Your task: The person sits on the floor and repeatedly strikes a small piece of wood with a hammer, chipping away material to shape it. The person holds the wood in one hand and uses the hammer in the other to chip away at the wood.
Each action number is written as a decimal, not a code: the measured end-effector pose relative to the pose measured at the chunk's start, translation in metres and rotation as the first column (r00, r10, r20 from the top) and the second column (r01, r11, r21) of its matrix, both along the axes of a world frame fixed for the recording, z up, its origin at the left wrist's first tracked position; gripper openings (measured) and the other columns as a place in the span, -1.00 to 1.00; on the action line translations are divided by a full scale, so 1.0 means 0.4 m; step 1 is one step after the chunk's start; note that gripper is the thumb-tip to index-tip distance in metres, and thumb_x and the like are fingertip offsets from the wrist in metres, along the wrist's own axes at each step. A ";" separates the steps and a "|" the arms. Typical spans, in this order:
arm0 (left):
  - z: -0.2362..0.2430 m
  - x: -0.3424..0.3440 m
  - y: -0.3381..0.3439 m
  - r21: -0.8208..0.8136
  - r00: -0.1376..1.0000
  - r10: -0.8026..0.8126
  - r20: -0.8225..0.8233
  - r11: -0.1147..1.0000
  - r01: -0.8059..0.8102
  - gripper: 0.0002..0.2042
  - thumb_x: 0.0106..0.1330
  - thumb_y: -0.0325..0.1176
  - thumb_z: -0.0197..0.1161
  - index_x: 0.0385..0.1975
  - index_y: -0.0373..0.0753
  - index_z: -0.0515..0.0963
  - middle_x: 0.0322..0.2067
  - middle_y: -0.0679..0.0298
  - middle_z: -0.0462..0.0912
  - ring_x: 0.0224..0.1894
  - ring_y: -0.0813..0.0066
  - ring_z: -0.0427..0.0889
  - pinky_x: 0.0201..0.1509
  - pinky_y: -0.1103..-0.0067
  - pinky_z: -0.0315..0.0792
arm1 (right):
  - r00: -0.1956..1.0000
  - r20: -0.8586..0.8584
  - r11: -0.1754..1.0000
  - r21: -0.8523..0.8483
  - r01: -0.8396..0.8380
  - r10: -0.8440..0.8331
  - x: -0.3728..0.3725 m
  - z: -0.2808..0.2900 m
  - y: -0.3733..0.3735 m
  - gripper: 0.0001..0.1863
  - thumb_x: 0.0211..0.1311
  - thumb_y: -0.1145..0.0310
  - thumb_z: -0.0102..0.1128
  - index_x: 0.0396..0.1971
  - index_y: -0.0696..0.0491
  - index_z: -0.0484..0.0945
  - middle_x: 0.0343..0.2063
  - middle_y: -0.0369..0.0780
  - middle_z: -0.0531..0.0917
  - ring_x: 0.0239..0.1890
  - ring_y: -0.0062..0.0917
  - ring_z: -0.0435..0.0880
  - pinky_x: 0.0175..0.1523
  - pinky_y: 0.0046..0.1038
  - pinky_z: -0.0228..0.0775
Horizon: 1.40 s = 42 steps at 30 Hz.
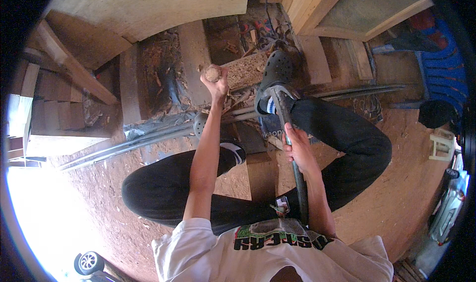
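My left hand is closed around a piece of wood with a pale round end, held over a plank on the ground. The rest of that piece is mostly hidden by the hand. My right hand grips a long, dark, bar-like tool partway along its length. The tool's wider far end lies by my grey clog, and its near end reaches back toward my shirt. Beside my left hand lies a thick block with a rough, speckled surface, extending toward that clog.
Long grey pipes run across the ground under my feet. Wood chips and planks lie ahead. A large wooden panel is at the far left, and a framed wooden piece at the far right. Blue plastic chairs stand right.
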<state>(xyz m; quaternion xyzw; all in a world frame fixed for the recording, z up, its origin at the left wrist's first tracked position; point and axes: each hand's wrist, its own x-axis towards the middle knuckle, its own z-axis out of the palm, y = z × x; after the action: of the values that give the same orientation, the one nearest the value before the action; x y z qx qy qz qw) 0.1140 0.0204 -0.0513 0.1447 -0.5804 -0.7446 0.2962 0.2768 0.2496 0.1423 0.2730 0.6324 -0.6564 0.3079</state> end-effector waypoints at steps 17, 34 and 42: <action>0.052 0.017 0.041 -0.119 0.990 0.030 -0.137 0.992 -0.046 -0.81 0.09 -0.52 0.34 -0.38 -0.28 0.43 -0.55 0.39 0.49 -0.48 0.62 0.45 -0.36 0.64 0.38 | 0.987 -0.070 0.987 0.083 -0.140 0.146 -0.049 0.068 -0.031 -0.51 0.31 -0.17 0.01 -0.53 -0.04 0.31 -0.76 -0.49 0.22 -0.78 -0.83 0.15 -0.69 -0.69 -0.03; -0.087 0.010 0.041 -0.172 0.992 -0.076 0.098 0.981 0.092 -0.68 -0.13 -0.33 0.41 -0.34 -0.31 0.60 -0.53 0.25 0.57 -0.41 0.34 0.55 -0.04 0.44 0.41 | 0.600 -0.432 0.654 0.726 -0.211 0.674 -0.241 -0.029 -0.157 -0.39 0.34 -0.12 -0.04 -0.52 0.23 0.42 -0.66 -0.08 0.44 -0.53 -0.36 0.47 -0.36 -0.29 0.32; -0.003 0.019 0.031 -0.299 0.982 -0.084 0.169 0.945 0.133 -0.82 -0.17 -0.40 0.33 -0.53 -0.28 0.54 -0.58 0.29 0.58 -0.47 0.44 0.54 -0.24 0.47 0.42 | 0.724 -0.593 0.921 0.359 -0.155 0.353 -0.180 0.096 -0.112 -0.56 0.36 0.03 0.01 -0.34 0.19 0.49 -0.63 -0.21 0.50 -0.57 -0.45 0.44 -0.37 -0.32 0.30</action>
<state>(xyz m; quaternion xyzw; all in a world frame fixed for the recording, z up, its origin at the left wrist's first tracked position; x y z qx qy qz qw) 0.1214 0.0327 -0.0523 0.1217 -0.7179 -0.6465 0.2278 0.2047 0.2046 0.1805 -0.0194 0.8181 -0.5629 0.1160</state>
